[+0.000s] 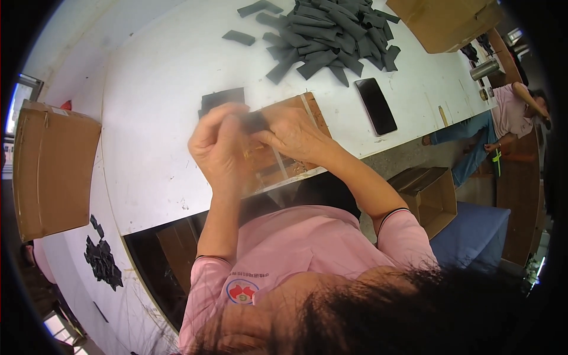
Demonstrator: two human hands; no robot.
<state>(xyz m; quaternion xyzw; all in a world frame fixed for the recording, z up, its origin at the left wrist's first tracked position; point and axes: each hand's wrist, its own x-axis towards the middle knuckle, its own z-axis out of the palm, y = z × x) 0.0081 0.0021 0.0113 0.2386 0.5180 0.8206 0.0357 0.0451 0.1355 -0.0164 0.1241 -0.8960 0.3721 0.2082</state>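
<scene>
My left hand [218,139] and my right hand [294,135] meet above a brown board [316,112] near the table's front edge. Between them they pinch a small dark grey strip [255,121] that looks like fabric or foam; the fingers cover part of it. My left hand is slightly blurred. Just behind it lie a few flat dark grey pieces [228,96], partly hidden by my fingers. A pale band runs across the board, with small yellowish scraps near its front edge.
A heap of dark grey strips [331,35] covers the far side of the white table [160,148]. A black phone [376,106] lies right. Cardboard boxes stand at left [56,168], far right [444,23] and beside me [429,198]. Another person [512,112] sits at right.
</scene>
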